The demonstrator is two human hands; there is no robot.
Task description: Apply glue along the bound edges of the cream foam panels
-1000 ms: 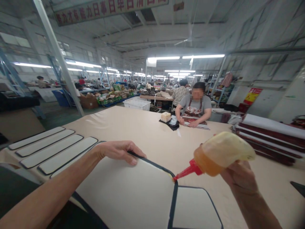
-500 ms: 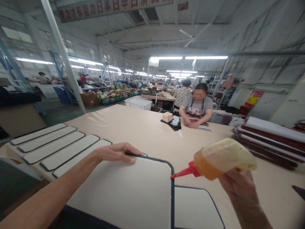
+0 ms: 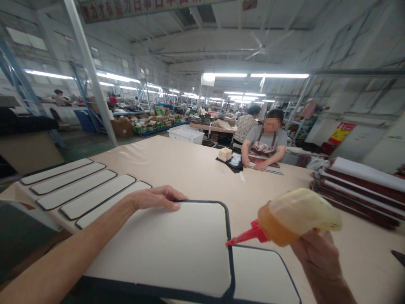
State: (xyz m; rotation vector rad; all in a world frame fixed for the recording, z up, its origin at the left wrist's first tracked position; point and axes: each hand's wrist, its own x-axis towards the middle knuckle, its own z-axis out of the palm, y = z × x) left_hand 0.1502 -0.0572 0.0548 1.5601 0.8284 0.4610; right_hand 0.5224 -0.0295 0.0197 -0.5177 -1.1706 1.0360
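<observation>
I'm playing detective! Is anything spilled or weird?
Nothing stands out. The squeeze bottle is tipped, but it's in the right hand's grip, its red nozzle at the edge of the white panel, and no spill shows.

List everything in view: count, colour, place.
Panel: one, white, dark-edged, front centre
Strips: five visible, white, dark-edged, table's left
Small panel: one, white, right of panel
Bottle: one, yellow, red nozzle, at panel's right edge
Table: one, beige, centre
Block: one, cream, table's far side
Stack: one, dark red and white, right
Co-workers: several, mixed clothing, beyond table
Crate: one, white, beyond table
Pole: one, grey, left
Banner: one, red lettering, top left
Lights: several, white, overhead
Left grip: one, bare, panel's far edge
Right grip: one, bare, around bottle
</observation>
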